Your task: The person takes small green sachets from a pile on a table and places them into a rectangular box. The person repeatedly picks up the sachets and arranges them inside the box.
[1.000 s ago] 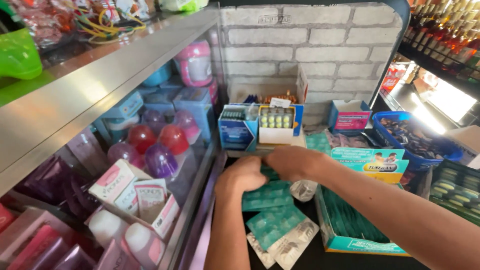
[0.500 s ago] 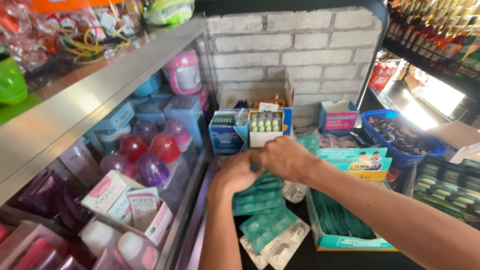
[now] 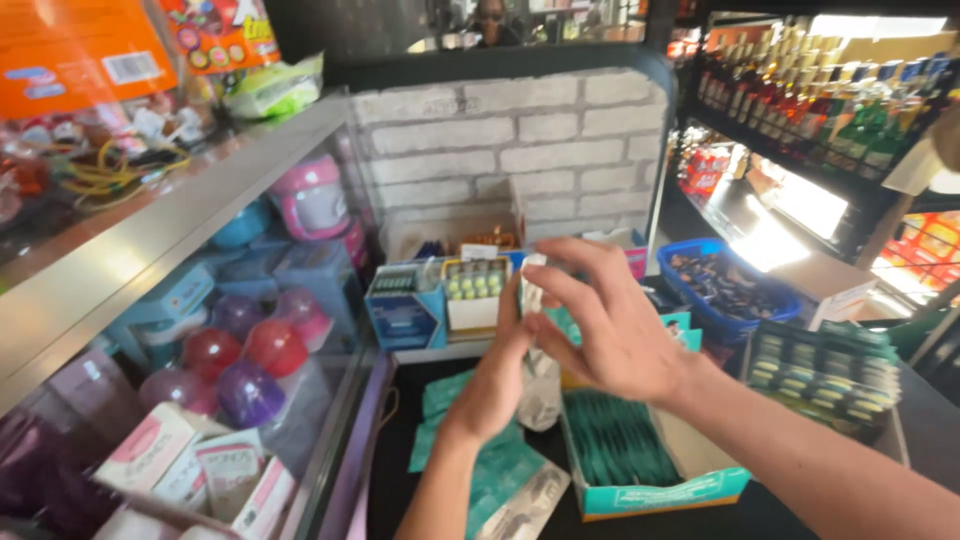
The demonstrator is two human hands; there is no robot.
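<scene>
My left hand [image 3: 492,385] and my right hand [image 3: 612,325] are raised together over a black counter [image 3: 400,500]. Between their fingertips they pinch a small clear plastic packet [image 3: 530,285]; crumpled clear plastic [image 3: 541,395] hangs below it. The right hand's other fingers are spread wide. Just beneath stands an open teal box [image 3: 660,492] full of dark green sachets [image 3: 618,440]. Loose green sachet strips [image 3: 498,470] lie on the counter under my left forearm.
Behind the hands stand a blue carton [image 3: 404,308] and a display box of yellow-green items [image 3: 474,290] against a grey brick wall [image 3: 520,140]. A glass cabinet [image 3: 250,360] of colourful goods is at left. A blue basket [image 3: 722,285], a tray of packs [image 3: 828,372] and bottle shelves [image 3: 820,100] are at right.
Both hands rose from low over the sachets to chest height. The right hand's fingers spread open around the small packet. The view moved closer to the counter.
</scene>
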